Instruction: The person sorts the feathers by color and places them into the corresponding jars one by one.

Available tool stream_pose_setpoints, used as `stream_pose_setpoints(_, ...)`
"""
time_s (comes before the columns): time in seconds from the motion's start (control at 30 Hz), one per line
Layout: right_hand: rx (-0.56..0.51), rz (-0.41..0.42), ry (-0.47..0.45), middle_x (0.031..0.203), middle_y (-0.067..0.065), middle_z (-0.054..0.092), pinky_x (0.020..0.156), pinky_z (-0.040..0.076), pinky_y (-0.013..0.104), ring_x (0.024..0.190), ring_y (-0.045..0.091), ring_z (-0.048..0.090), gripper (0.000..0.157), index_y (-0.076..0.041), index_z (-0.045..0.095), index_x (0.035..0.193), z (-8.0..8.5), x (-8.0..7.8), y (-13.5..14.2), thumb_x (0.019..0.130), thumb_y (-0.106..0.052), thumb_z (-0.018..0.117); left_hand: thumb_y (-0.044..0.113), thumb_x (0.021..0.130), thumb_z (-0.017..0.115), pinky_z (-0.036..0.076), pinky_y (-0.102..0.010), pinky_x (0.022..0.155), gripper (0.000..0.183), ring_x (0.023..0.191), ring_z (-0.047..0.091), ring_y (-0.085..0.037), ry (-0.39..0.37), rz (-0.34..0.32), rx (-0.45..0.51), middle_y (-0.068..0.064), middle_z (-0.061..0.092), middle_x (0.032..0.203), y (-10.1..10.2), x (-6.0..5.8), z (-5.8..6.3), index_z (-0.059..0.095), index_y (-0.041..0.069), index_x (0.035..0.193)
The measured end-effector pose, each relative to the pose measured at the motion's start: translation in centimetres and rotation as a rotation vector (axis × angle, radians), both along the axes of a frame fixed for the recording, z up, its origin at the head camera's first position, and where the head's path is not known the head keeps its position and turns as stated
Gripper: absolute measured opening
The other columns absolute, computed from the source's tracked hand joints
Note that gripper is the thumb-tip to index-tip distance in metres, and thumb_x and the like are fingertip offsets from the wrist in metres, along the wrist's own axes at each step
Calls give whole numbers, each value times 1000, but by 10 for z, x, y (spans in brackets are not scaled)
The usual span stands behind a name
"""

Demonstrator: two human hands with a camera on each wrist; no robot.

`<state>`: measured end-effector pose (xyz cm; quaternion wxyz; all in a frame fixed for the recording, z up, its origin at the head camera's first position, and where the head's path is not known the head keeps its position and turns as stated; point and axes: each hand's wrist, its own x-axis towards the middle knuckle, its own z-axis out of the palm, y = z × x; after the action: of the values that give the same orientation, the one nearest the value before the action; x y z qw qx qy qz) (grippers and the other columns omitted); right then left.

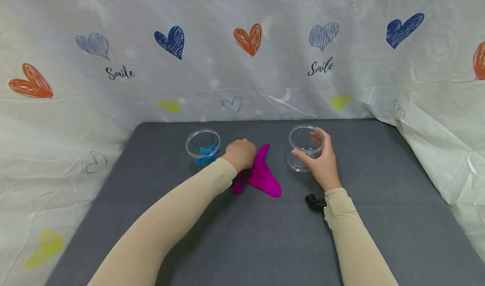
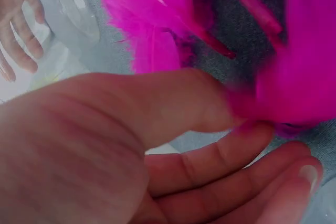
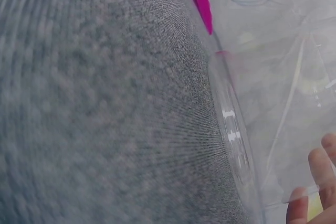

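Note:
My left hand pinches a magenta feather between thumb and index finger, close over the table. More magenta feathers lie beside and beneath it, their quills showing in the left wrist view. With thumb and fingers spread around its side, my right hand holds a clear plastic jar, which stands upright on the table; no contents show inside. The jar's round base also appears in the right wrist view, near the right fingers.
A second clear jar with blue feather-like pieces stands left of my left hand. Grey cloth covers the table. A white curtain printed with hearts hangs behind. A small black device sits at the right wrist.

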<state>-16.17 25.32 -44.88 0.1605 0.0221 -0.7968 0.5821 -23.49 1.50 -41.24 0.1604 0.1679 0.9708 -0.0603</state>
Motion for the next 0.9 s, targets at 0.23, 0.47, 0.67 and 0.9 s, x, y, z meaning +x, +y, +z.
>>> stream_pose_setpoints(0.23, 6, -2, -3, 149, 8, 50, 113, 36, 50, 142, 26, 43, 90, -20, 33, 154, -7, 1, 1, 81, -32, 86, 11, 93, 59, 53, -31, 52, 20, 60, 56, -16, 2, -15, 48, -6, 64, 76, -4, 2, 1, 70, 9, 76)
stream_pose_setpoints(0.47, 11, -5, 16, 150, 11, 50, 113, 35, 51, 142, 27, 43, 90, -19, 33, 154, -4, -1, 2, 81, -30, 86, 6, 88, 53, 23, -22, 42, 41, 47, 20, -9, -19, -40, 299, 6, 26, 52, -12, -2, 26, 36, 18, 52)
stream_pose_setpoints(0.67, 14, 17, 4, 151, 11, 49, 112, 35, 51, 143, 27, 43, 91, -17, 33, 155, 0, -2, 1, 81, -29, 86, 21, 95, 61, 35, -23, 48, 29, 50, 40, -9, 80, -40, 553, 7, 50, 60, -19, -7, 47, 63, 15, 66)
stream_pose_setpoints(0.9, 29, 68, -24, 152, 10, 48, 112, 38, 52, 144, 27, 42, 92, -18, 31, 155, 3, 0, -1, 82, -31, 85, 43, 97, 64, 55, -35, 79, 20, 93, 64, -12, 132, 39, 860, 11, 72, 101, -16, -9, 54, 76, 29, 104)
